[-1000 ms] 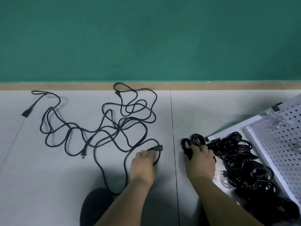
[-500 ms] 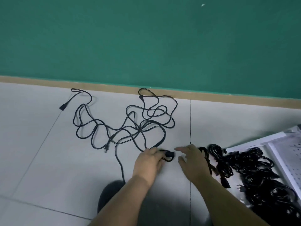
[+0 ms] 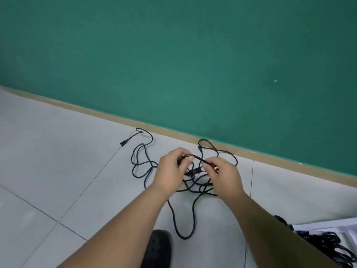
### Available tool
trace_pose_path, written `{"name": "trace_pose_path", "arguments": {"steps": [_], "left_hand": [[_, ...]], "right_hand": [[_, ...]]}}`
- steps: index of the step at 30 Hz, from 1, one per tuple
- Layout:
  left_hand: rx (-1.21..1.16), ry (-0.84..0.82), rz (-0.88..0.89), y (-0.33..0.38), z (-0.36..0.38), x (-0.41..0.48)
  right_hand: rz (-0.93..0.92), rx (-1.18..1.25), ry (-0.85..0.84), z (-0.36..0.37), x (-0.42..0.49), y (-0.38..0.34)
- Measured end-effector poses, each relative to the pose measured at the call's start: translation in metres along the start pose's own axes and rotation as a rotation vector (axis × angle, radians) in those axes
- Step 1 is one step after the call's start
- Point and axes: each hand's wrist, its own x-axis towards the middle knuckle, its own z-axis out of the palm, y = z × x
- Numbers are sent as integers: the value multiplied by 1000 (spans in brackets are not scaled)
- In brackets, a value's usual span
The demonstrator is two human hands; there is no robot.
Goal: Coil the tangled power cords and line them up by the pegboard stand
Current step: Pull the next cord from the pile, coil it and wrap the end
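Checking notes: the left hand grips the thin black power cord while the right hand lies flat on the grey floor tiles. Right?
No: the head view shows the right hand pinching the thin black power cord too; the left hand grips it.

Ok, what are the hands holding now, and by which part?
The black cord: left hand and right hand each pinch it near its plug end, a short arc running between them.

Black cord (image 3: 183, 238) sprawls tangled; coiled cords (image 3: 328, 239) seemingly bundled.
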Motion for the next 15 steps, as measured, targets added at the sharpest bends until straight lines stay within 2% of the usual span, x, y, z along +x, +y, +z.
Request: {"name": "trace_pose_path", "arguments": {"steps": [3,8,12,15], "left_hand": [[-112,85,-51,40,-34,16],[-424,149,-46,113,-70,45],[-582,128,72,193,-90,49],[-798,74,199,257,-102,40]], "right_hand": [[-59,71,30,-32,27,-51],[-217,108,204,-110,64,-147],[-356,135,340,-185,76,-221],[-422,205,437,-235,71,-271]]}}
